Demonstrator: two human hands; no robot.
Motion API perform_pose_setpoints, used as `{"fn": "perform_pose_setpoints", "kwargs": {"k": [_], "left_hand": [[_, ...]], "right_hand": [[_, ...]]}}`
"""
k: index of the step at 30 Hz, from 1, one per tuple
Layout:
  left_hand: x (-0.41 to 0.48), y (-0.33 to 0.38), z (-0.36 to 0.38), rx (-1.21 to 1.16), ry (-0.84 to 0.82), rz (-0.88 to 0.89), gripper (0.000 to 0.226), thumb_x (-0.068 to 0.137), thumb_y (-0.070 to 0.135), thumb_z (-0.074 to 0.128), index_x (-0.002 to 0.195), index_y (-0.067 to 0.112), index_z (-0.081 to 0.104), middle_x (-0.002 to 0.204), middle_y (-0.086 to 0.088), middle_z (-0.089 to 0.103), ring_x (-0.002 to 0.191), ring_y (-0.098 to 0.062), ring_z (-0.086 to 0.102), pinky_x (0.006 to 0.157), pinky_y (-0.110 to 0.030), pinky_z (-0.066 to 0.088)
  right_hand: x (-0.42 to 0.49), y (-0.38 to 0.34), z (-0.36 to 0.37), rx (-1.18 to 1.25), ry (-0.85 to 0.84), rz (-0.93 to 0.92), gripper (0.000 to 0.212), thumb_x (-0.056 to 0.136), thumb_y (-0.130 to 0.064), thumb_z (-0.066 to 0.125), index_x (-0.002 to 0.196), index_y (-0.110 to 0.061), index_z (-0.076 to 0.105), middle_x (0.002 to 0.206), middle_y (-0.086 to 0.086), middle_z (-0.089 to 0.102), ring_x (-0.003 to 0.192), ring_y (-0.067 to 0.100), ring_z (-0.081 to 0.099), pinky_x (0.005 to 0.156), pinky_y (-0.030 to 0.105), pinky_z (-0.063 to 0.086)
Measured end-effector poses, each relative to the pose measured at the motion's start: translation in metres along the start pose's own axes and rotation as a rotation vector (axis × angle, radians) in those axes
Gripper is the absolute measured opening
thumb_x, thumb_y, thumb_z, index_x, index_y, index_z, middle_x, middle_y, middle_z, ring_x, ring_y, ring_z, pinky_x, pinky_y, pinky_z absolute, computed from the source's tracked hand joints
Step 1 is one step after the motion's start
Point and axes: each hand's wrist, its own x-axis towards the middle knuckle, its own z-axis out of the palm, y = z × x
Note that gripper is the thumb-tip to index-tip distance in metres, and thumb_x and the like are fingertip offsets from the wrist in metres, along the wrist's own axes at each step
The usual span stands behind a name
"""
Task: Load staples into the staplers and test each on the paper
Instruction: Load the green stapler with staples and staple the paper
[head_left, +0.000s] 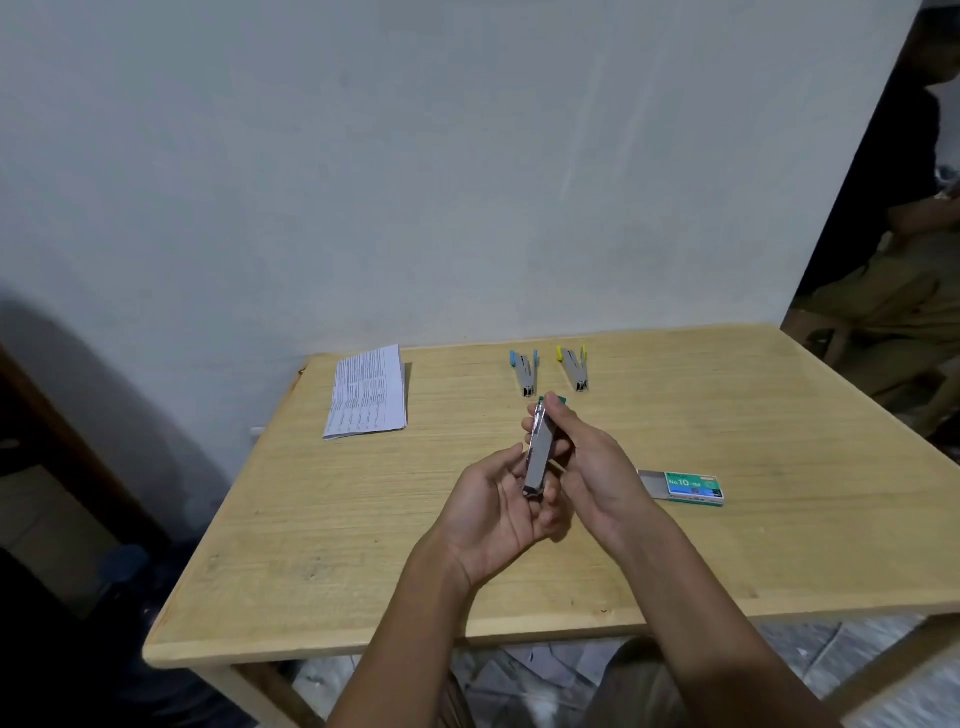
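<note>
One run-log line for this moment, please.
both hands hold green stapler | blue stapler, yellow stapler open on table | staple box open | paper untouched

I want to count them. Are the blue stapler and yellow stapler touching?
Apart. The head view shows bare table between the blue stapler and the yellow stapler.

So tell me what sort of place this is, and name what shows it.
Probably a plain room at home or in a small office, set up as a makeshift work spot. A bare wooden table stands against a blank painted wall, and a doorway on the right opens onto a darker room where someone sits.
</note>
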Motion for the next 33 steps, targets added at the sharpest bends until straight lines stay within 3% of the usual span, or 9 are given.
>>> {"fn": "perform_pose_setpoints", "kwargs": {"k": [4,6,8,11,15,18,23,30,33], "left_hand": [[0.001,-0.001,-0.003,0.046,0.047,0.013,0.04,0.097,0.034,0.044,0.096,0.006,0.074,0.075,-0.014,0.059,0.061,-0.022,0.055,0.063,-0.031,0.046],[0.0,-0.001,-0.005,0.093,0.132,0.038,0.043,0.1,0.035,0.041,0.098,0.005,0.073,0.077,-0.015,0.061,0.06,-0.024,0.057,0.061,-0.032,0.046],[-0.003,0.005,-0.006,0.201,0.311,0.121,0.042,0.103,0.033,0.039,0.106,0.001,0.066,0.072,-0.017,0.061,0.055,-0.028,0.056,0.054,-0.034,0.044],[-0.008,0.03,-0.019,0.533,0.761,0.367,0.032,0.102,0.029,0.047,0.096,0.003,0.065,0.065,-0.012,0.06,0.054,-0.025,0.055,0.049,-0.027,0.042],[-0.005,0.08,-0.057,0.846,1.203,0.649,0.021,0.096,0.032,0.055,0.086,0.014,0.062,0.088,-0.002,0.063,0.084,-0.023,0.062,0.07,-0.025,0.047],[0.009,0.114,-0.088,1.156,1.442,0.528,0.031,0.093,0.04,0.057,0.113,0.017,0.06,0.123,-0.01,0.054,0.121,-0.033,0.045,0.1,-0.042,0.035],[0.024,0.149,-0.125,1.407,1.41,0.008,0.061,0.085,0.047,0.063,0.131,0.013,0.043,0.139,-0.013,0.039,0.131,-0.033,0.033,0.102,-0.043,0.029],[0.03,0.178,-0.139,1.232,1.336,-0.137,0.086,0.069,0.05,0.082,0.132,0.009,0.039,0.134,-0.013,0.039,0.125,-0.03,0.04,0.103,-0.043,0.042],[0.028,0.187,-0.151,1.175,1.274,-0.113,0.072,0.069,0.042,0.083,0.121,0.008,0.046,0.125,-0.012,0.05,0.118,-0.032,0.049,0.095,-0.045,0.05]], "right_hand": [[-0.002,0.001,0.002,-0.092,0.02,-0.056,0.05,0.071,-0.05,0.074,0.103,-0.012,0.075,0.103,0.007,0.075,0.087,0.018,0.067,0.06,0.025,0.055],[-0.002,0.0,0.002,-0.154,0.039,-0.102,0.042,0.078,-0.05,0.071,0.1,-0.014,0.074,0.101,0.006,0.075,0.085,0.017,0.069,0.075,0.032,0.058],[0.0,-0.005,0.002,-0.212,0.058,-0.147,0.036,0.085,-0.048,0.067,0.099,-0.015,0.073,0.094,0.004,0.075,0.083,0.018,0.07,0.087,0.036,0.056],[0.004,-0.013,0.004,-0.307,0.084,-0.173,0.042,0.085,-0.054,0.066,0.097,-0.014,0.073,0.08,0.001,0.07,0.067,0.016,0.065,0.073,0.033,0.055],[0.016,-0.023,0.013,-0.343,0.051,-0.131,0.044,0.086,-0.052,0.067,0.104,-0.013,0.072,0.087,0.001,0.068,0.054,0.012,0.055,0.055,0.028,0.05],[0.024,-0.027,0.023,-0.398,0.015,-0.112,0.042,0.087,-0.051,0.067,0.104,-0.013,0.071,0.089,0.002,0.07,0.053,0.013,0.056,0.051,0.026,0.049],[0.028,-0.027,0.034,-0.417,-0.018,-0.112,0.038,0.088,-0.048,0.066,0.105,-0.014,0.07,0.088,0.0,0.07,0.052,0.013,0.055,0.05,0.025,0.048],[0.029,-0.024,0.035,-0.42,-0.011,-0.091,0.038,0.088,-0.048,0.065,0.103,-0.014,0.071,0.088,-0.001,0.07,0.054,0.014,0.055,0.05,0.025,0.048],[0.026,-0.021,0.032,-0.403,-0.021,-0.083,0.041,0.087,-0.049,0.066,0.103,-0.012,0.071,0.087,0.0,0.069,0.056,0.015,0.054,0.051,0.026,0.046]]}}
